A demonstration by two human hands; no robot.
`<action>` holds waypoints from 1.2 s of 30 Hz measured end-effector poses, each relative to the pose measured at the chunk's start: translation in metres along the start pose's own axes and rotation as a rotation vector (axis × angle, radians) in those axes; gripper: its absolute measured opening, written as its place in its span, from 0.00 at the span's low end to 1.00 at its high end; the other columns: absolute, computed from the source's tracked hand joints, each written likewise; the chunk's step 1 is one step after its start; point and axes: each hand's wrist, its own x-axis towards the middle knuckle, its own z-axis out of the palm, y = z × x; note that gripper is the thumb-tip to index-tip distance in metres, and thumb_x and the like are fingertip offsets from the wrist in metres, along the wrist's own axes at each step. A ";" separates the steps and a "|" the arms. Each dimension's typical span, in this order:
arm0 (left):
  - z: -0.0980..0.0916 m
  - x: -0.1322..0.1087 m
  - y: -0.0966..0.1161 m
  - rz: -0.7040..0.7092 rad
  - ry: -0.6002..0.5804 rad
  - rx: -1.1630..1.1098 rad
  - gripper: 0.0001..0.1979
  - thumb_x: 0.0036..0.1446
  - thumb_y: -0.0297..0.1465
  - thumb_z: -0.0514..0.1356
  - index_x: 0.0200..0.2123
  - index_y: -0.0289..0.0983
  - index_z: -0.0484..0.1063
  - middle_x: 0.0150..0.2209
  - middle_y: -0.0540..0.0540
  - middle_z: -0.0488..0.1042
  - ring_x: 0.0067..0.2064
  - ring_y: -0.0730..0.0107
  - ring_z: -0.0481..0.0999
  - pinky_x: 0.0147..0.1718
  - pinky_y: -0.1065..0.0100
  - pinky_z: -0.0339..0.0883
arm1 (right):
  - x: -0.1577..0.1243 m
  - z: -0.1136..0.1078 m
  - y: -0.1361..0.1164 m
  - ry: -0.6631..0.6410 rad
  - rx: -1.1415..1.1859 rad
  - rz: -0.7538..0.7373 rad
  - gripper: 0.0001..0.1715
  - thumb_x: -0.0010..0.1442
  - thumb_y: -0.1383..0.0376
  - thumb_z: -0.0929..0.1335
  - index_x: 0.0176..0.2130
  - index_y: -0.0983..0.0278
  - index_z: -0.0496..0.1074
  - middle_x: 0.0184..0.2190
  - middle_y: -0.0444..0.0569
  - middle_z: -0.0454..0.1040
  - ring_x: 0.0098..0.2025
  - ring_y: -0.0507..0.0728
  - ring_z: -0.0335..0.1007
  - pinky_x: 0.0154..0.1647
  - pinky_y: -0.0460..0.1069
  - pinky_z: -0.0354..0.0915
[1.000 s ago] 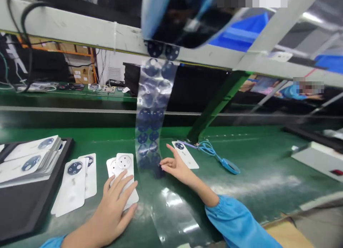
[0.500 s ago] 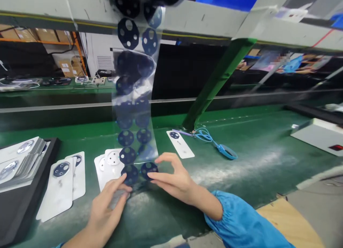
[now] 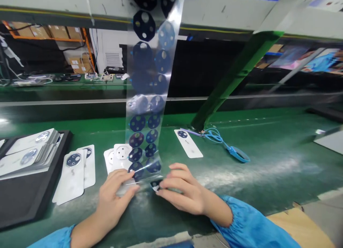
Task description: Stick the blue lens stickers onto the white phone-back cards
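A clear film strip (image 3: pixel 146 109) with two rows of dark round stickers hangs from the shelf above down to the green bench. My left hand (image 3: pixel 114 196) rests with fingers stretched on the strip's lower end, over a white card (image 3: pixel 121 156) with round holes. My right hand (image 3: pixel 184 194) pinches a dark round sticker (image 3: pixel 155 185) at the bottom of the strip.
Two white cards (image 3: pixel 73 171) with dark round stickers lie at the left, beside a black tray (image 3: pixel 29 191) holding a stack of cards. Another white card (image 3: pixel 188 143) and a blue wrist strap (image 3: pixel 230 150) lie further back. A green post (image 3: pixel 227 84) rises behind.
The view shifted a little. My right hand came down to the strip's lowest sticker and closed on it. My left hand slid from the white card onto the strip's end.
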 end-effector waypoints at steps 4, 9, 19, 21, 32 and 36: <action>-0.003 -0.001 0.003 0.088 -0.162 0.105 0.25 0.65 0.45 0.62 0.62 0.44 0.69 0.58 0.39 0.75 0.61 0.48 0.71 0.57 0.48 0.66 | 0.007 -0.019 -0.004 0.344 0.408 0.368 0.03 0.65 0.59 0.72 0.36 0.49 0.76 0.26 0.46 0.71 0.35 0.60 0.69 0.41 0.60 0.73; -0.022 0.010 -0.008 0.321 -0.302 0.324 0.24 0.68 0.33 0.55 0.65 0.36 0.64 0.65 0.33 0.66 0.70 0.46 0.59 0.61 0.45 0.58 | 0.047 -0.004 0.007 0.345 0.845 0.993 0.13 0.54 0.58 0.80 0.30 0.57 0.75 0.29 0.45 0.74 0.36 0.56 0.73 0.37 0.51 0.71; -0.030 0.000 -0.036 0.363 -0.225 0.476 0.12 0.64 0.24 0.56 0.47 0.29 0.75 0.49 0.35 0.78 0.50 0.47 0.76 0.49 0.49 0.68 | 0.124 0.096 0.021 0.023 1.227 1.205 0.19 0.48 0.56 0.81 0.26 0.65 0.73 0.26 0.45 0.77 0.30 0.52 0.72 0.35 0.47 0.68; -0.027 -0.005 -0.036 0.365 -0.210 0.502 0.12 0.63 0.23 0.55 0.46 0.28 0.76 0.50 0.34 0.77 0.51 0.46 0.75 0.47 0.49 0.68 | 0.123 0.111 0.032 0.043 1.170 1.260 0.21 0.45 0.57 0.82 0.33 0.64 0.74 0.25 0.44 0.77 0.28 0.53 0.74 0.33 0.48 0.69; -0.021 -0.013 -0.035 0.274 -0.248 0.547 0.14 0.62 0.27 0.55 0.47 0.32 0.77 0.51 0.37 0.77 0.53 0.47 0.74 0.50 0.50 0.68 | 0.115 0.098 0.059 -0.036 0.792 1.252 0.14 0.55 0.57 0.77 0.39 0.62 0.81 0.28 0.45 0.78 0.19 0.51 0.73 0.21 0.45 0.72; -0.019 -0.011 -0.036 0.258 -0.234 0.541 0.14 0.63 0.25 0.54 0.47 0.33 0.78 0.50 0.38 0.78 0.53 0.47 0.74 0.50 0.50 0.67 | 0.117 0.098 0.055 -0.192 0.997 1.290 0.13 0.55 0.56 0.77 0.34 0.62 0.78 0.27 0.45 0.77 0.22 0.52 0.75 0.22 0.45 0.73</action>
